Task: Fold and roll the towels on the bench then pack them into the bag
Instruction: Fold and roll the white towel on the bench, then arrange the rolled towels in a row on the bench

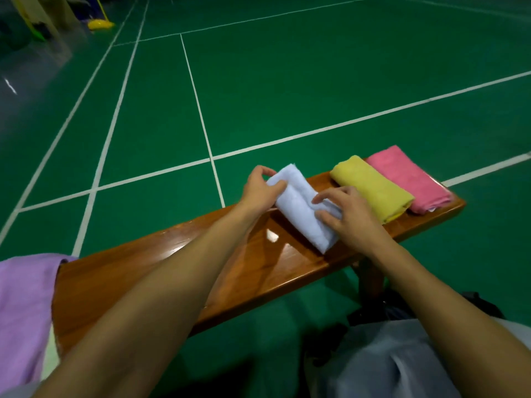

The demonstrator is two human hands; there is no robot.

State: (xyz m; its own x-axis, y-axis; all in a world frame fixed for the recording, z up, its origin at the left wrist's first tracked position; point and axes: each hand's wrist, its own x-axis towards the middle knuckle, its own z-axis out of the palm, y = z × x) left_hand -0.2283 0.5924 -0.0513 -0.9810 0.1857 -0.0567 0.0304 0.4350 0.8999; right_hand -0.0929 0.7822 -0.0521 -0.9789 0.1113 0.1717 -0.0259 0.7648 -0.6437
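Note:
A white towel [298,205], rolled into a cylinder, lies across the wooden bench [161,262]. My left hand [260,188] grips its far end, thumb on top and fingers curled behind. My right hand [349,216] holds its near half, fingers curved over the roll. Right of it lie a rolled yellow towel [373,188] and a rolled pink towel [408,179], side by side near the bench's right end. A purple towel [26,311] lies unrolled over the bench's left end. A dark bag [382,308] shows partly on the floor below my right forearm.
The bench stands on a green court floor [287,96] with white lines. A yellow object [99,24] and some gear sit far off at the top left. My grey-clad knee [388,363] fills the bottom right.

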